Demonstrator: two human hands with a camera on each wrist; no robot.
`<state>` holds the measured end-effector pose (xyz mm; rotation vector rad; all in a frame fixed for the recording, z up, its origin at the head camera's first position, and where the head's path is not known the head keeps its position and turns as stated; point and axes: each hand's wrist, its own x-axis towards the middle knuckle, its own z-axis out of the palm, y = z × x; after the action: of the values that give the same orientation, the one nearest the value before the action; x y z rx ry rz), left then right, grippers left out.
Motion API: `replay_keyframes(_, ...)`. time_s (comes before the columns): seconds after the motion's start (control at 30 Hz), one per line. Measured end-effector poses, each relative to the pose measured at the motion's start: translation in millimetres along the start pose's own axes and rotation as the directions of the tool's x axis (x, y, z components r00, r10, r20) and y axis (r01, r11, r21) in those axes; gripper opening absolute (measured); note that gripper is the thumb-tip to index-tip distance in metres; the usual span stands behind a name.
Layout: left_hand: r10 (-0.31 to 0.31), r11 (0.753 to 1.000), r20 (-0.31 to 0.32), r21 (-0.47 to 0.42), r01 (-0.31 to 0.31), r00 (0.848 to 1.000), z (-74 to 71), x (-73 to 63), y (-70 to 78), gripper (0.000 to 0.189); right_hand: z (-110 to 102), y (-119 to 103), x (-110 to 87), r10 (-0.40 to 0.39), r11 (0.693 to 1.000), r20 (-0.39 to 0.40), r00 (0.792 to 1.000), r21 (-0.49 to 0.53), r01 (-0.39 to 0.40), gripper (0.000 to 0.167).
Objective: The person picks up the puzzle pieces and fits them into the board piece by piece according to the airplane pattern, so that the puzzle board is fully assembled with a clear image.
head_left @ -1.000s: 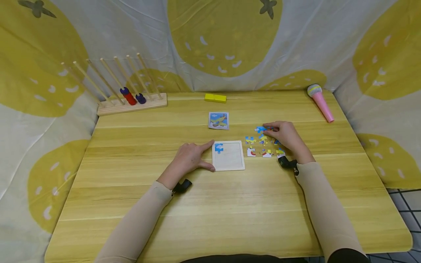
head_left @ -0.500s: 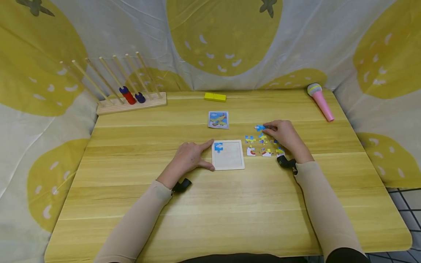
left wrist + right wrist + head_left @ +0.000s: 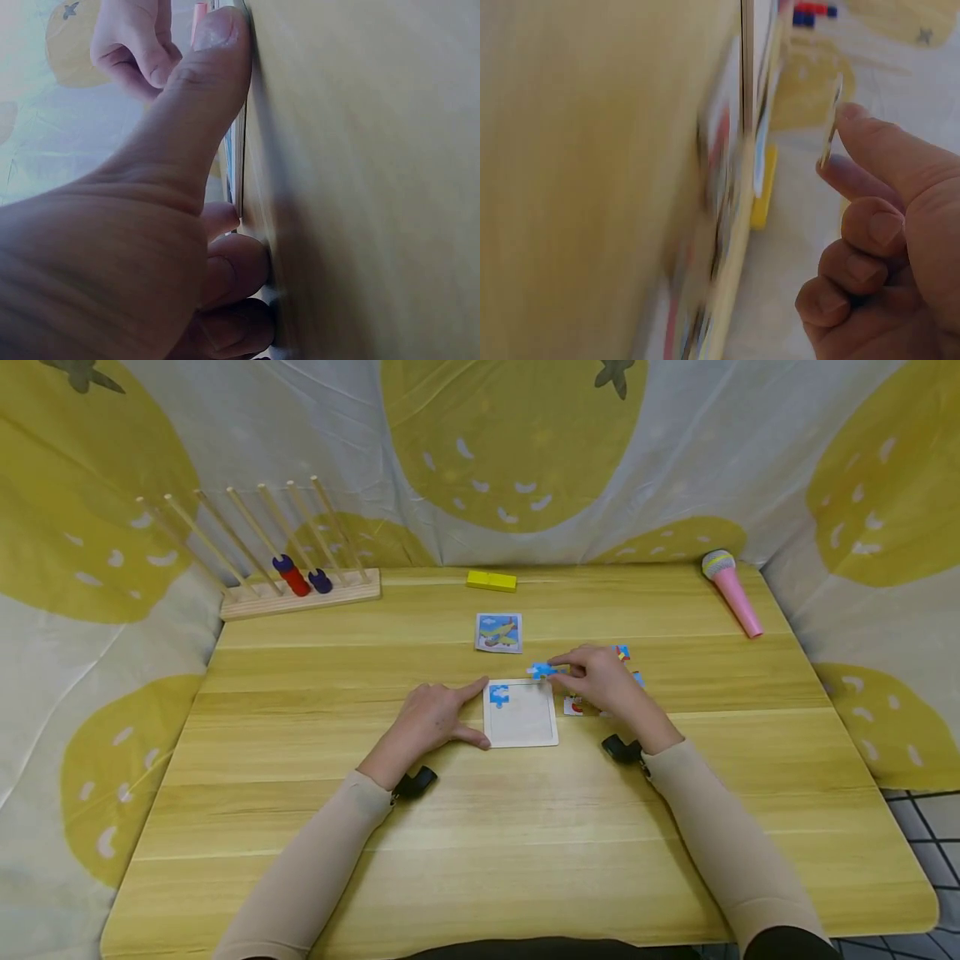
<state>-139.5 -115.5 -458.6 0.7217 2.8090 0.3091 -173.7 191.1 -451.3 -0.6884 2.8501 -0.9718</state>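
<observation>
My right hand (image 3: 596, 681) pinches a blue jigsaw piece (image 3: 542, 671) between thumb and index finger, raised near the top right corner of the puzzle tray. In the right wrist view that thin piece (image 3: 831, 120) appears edge-on, the other fingers curled. My left hand (image 3: 435, 722) lies at the left edge of the white square puzzle tray (image 3: 523, 727), thumb and index finger spread straight against its left corners. One blue-and-white jigsaw piece (image 3: 498, 695) lies in the tray's upper left corner. Loose jigsaw pieces (image 3: 573, 707) lie right of the tray, partly hidden under my right hand.
Behind the tray lies a picture card with an airplane (image 3: 498, 633), and beyond it a yellow block (image 3: 491, 581). A wooden peg rack (image 3: 300, 597) with red and blue beads stands at the back left. A pink toy microphone (image 3: 733, 595) lies at the back right.
My right hand has lifted the blue jigsaw piece from the loose group and carried it left to the tray's top right corner. My left hand stays at the tray.
</observation>
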Motion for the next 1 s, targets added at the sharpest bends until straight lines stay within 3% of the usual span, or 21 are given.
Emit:
replay_keyframes(0.17, -0.007, 1.0, 0.013, 0.015, 0.007, 1.0, -1.6, 0.8, 1.8, 0.11, 18.7, -20.4, 2.9, -0.063, 0.996, 0.046, 0.997, -0.055, 0.065, 0.027)
replay_keyframes(0.43, -0.006, 1.0, 0.014, 0.027, 0.006, 1.0, -2.0, 0.6, 2.1, 0.11, 34.0, -21.1, 5.1, -0.127, 0.986, 0.057, 0.99, -0.099, 0.132, 0.027)
replay_keyframes(1.0, -0.008, 1.0, 0.028, 0.024, 0.007, 1.0, -2.8, -0.1, 1.4, 0.109, 39.9, -27.7, 8.0, -0.11, 0.986, 0.063, 0.992, -0.119, 0.117, 0.029)
